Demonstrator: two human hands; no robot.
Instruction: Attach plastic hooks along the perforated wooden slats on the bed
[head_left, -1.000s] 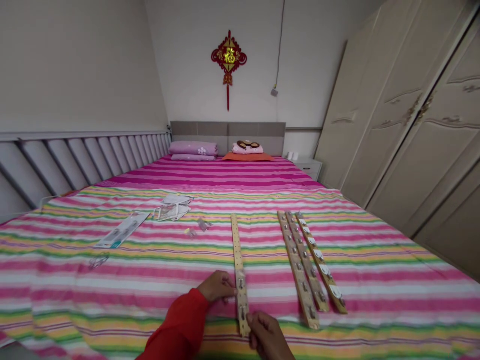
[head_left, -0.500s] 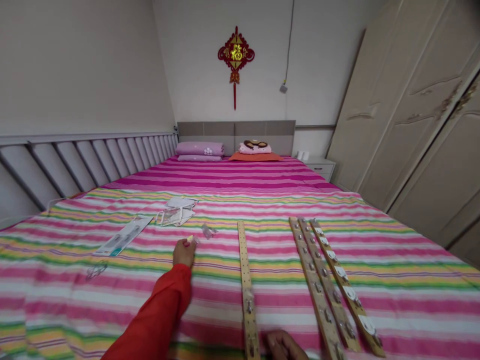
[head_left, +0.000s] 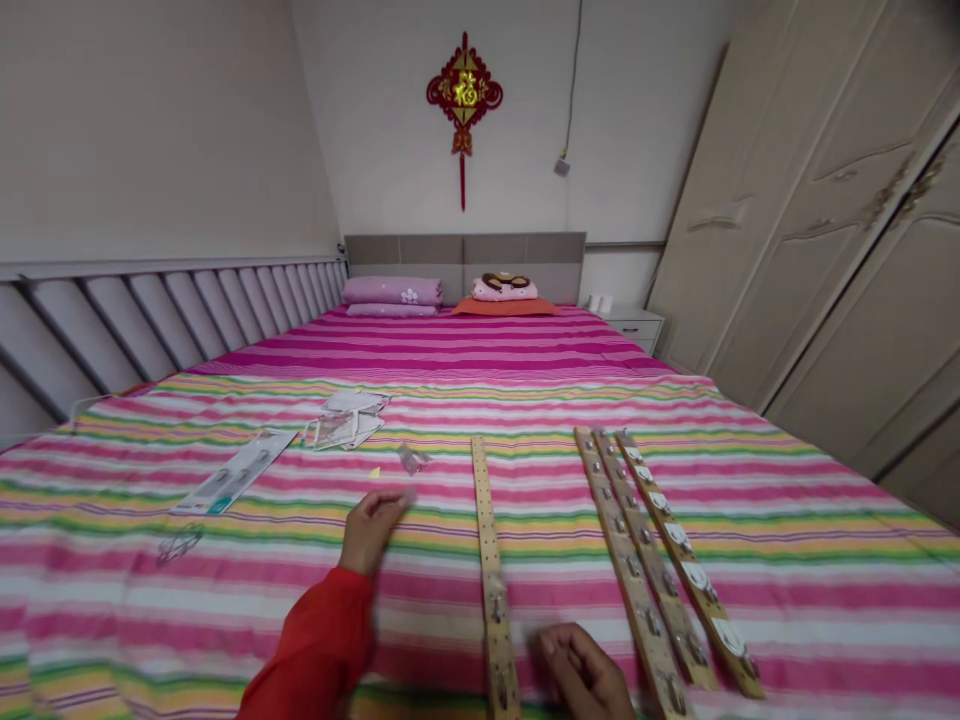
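My left hand (head_left: pixel 371 528), in a red sleeve, is pinched on a small clear plastic piece (head_left: pixel 407 497) just above the striped sheet. Behind it lie a tiny yellow scrap (head_left: pixel 375 472) and a small clear packet (head_left: pixel 412 460). A narrow wooden strip (head_left: pixel 486 520) with a row of holes runs away from me, right of my left hand. Metal hooks (head_left: pixel 496 607) sit on its near end. My right hand (head_left: pixel 589 670) rests beside that near end with fingers curled; whether anything is between them is hidden.
Three wooden strips with metal hooks lie to the right; the outermost strip (head_left: pixel 690 570) also carries white discs. On the left are a packaged hook card (head_left: pixel 236 472), a tangle of wire rings (head_left: pixel 180 542) and a pile of clear-and-white packets (head_left: pixel 349 420). A railing (head_left: pixel 187 310) borders the bed.
My left hand has lifted off the sheet and moved slightly right with the clear piece, leaving the yellow scrap behind. My right hand has come further into view.
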